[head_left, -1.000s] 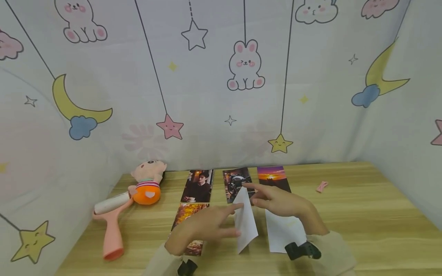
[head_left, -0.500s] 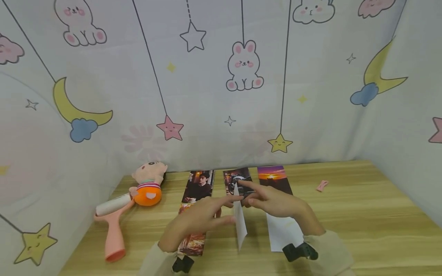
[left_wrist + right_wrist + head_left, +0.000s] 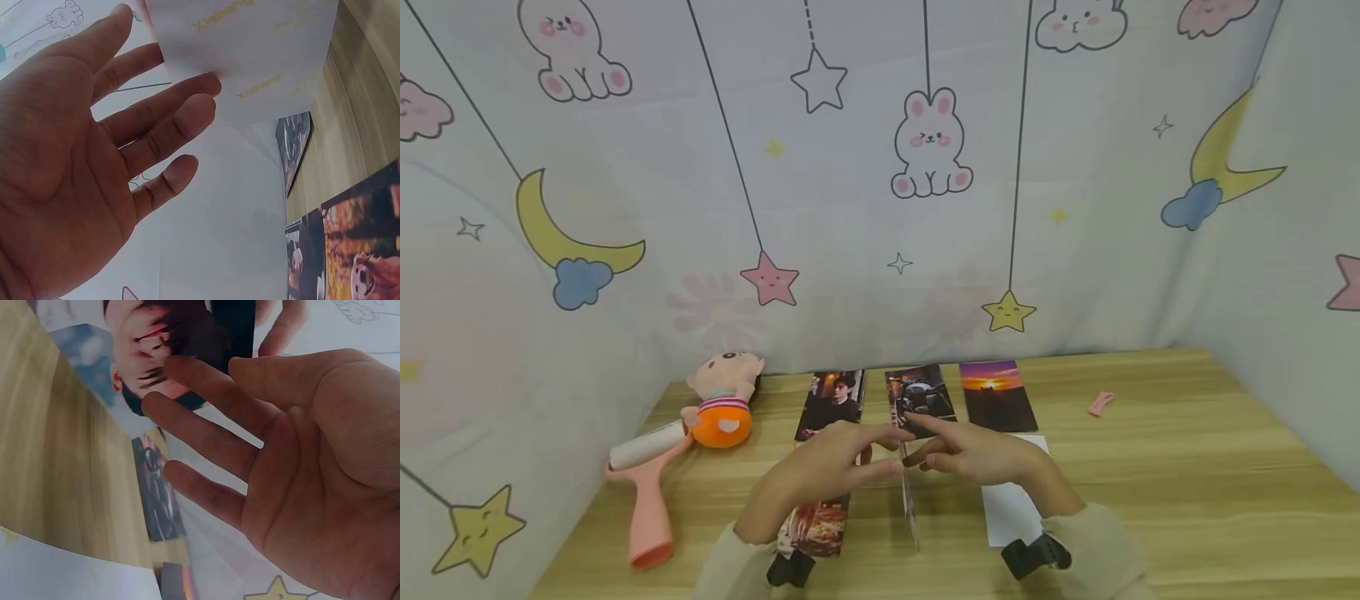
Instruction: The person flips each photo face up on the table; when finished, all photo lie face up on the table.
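Note:
A photo card (image 3: 908,517) stands upright between my two hands, seen nearly edge-on in the head view. Its white back with yellow lettering (image 3: 281,56) faces my left palm; its picture side, a portrait, faces my right palm in the right wrist view. My left hand (image 3: 823,471) has its fingers extended, one fingertip touching the white back near the top edge. Another left finger's end is hidden at the card's edge. My right hand (image 3: 988,454) spreads its fingers, with fingertips at or close to the picture side; contact is hard to tell.
Photos of a seated person (image 3: 835,408), a motorcycle (image 3: 925,392), a sunset (image 3: 1000,396) and autumn leaves (image 3: 816,533) lie around the hands. A blank white card (image 3: 1009,517) lies right. Further off are a pink roller (image 3: 647,500), plush toy (image 3: 722,412) and pink bow (image 3: 1100,404).
The card has turned from showing its white back to nearly edge-on in the head view. Both hands have shifted slightly left and toward the person.

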`<state>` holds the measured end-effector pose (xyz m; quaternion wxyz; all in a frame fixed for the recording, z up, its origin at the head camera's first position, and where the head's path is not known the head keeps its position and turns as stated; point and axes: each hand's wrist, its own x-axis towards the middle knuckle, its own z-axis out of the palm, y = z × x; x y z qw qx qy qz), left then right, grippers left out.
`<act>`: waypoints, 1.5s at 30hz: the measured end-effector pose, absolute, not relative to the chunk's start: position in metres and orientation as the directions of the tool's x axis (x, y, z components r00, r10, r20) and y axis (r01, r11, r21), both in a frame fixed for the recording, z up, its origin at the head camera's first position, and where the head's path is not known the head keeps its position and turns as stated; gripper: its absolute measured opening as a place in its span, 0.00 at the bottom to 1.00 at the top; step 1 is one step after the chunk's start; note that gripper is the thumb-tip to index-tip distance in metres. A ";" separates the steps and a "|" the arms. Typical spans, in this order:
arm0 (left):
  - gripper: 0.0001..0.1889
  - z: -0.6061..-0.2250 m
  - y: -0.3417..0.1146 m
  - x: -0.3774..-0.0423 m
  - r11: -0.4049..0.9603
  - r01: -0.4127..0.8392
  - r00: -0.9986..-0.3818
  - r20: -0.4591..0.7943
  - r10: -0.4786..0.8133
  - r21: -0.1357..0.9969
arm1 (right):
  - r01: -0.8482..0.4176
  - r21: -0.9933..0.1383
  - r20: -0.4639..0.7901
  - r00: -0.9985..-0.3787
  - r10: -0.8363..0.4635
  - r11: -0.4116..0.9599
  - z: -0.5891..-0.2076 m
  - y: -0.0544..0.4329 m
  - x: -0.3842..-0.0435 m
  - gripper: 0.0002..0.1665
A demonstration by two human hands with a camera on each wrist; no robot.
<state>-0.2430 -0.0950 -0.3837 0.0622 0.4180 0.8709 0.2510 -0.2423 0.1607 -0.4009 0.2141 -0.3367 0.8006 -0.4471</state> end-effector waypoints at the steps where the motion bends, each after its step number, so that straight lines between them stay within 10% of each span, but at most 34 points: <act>1: 0.23 -0.384 -0.096 -0.244 0.528 0.696 -0.645 0.101 0.758 0.487 | -0.343 -0.860 -0.053 -0.678 -0.733 0.379 -0.402 0.159 -0.242 0.36; 19: 0.17 -0.381 -0.117 -0.250 0.602 0.617 -0.704 0.013 0.710 0.507 | -0.365 -0.801 -0.148 -0.647 -0.748 0.474 -0.415 0.152 -0.244 0.36; 45: 0.14 -0.409 -0.094 -0.251 0.583 0.723 -0.602 -0.075 0.795 0.372 | -0.340 -0.700 -0.253 -0.705 -0.663 0.628 -0.405 0.182 -0.243 0.24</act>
